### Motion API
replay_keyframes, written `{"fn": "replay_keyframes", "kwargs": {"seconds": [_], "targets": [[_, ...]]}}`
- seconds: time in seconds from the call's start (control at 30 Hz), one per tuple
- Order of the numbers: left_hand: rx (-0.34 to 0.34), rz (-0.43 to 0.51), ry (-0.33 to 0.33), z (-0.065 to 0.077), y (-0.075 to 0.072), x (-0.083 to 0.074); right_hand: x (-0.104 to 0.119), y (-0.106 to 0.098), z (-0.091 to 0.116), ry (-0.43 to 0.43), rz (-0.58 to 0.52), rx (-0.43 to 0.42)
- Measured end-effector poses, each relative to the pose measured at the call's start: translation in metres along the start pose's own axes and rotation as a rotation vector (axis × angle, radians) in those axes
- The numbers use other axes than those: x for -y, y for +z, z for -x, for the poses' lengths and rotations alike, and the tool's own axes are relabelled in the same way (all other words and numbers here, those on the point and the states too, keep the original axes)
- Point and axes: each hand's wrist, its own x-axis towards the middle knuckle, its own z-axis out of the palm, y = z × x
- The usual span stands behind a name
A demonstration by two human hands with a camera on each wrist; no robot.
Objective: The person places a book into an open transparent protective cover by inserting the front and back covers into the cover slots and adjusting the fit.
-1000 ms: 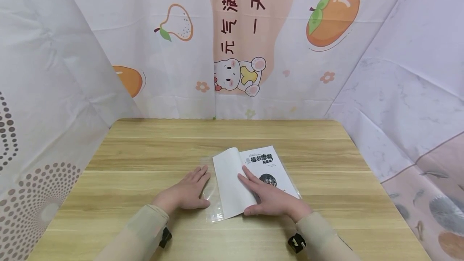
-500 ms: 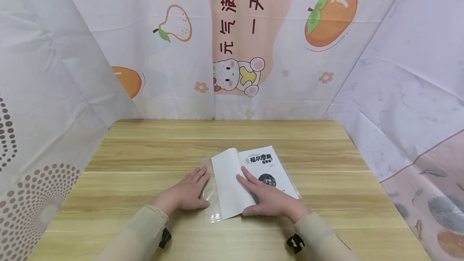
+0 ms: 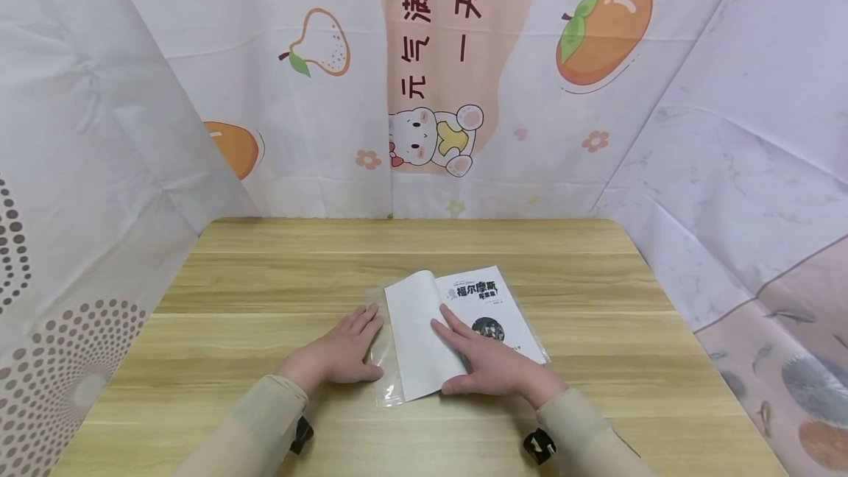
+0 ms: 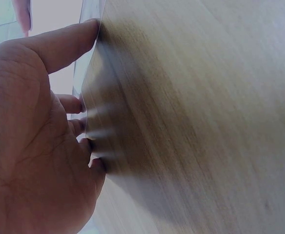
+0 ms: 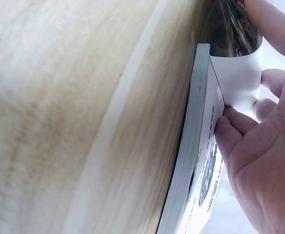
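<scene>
A paperback book (image 3: 522,326) lies open at its title page, which bears dark Chinese lettering and a round dark picture. Its front cover (image 3: 419,348) bends over to the left, white inner side up. Clear plastic film (image 3: 389,370) sticks out past the cover's left edge. My left hand (image 3: 346,348) rests by that film with straight fingers; the left wrist view has the thumb and fingertips at the film's edge. Across the fold, my right hand (image 3: 489,365) presses with spread fingers. In the right wrist view two fingertips touch the title page, above the thick page block (image 5: 184,161).
The wooden table (image 3: 265,263) stretches out around the book on all sides. Behind it hangs a white curtain (image 3: 265,94) with fruit prints. More patterned cloth (image 3: 715,168) encloses the right side. A black camera strap part (image 3: 539,446) sits under the right wrist.
</scene>
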Motion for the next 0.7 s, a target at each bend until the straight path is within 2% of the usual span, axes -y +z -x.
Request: {"fn": "replay_keyframes", "kwargs": {"seconds": [0.7], "targets": [[0.002,-0.006,0.000,-0.0011,0.0019,0.0018,0.0028,0.0035,-0.0019,0.001,0.034,-0.010]]}}
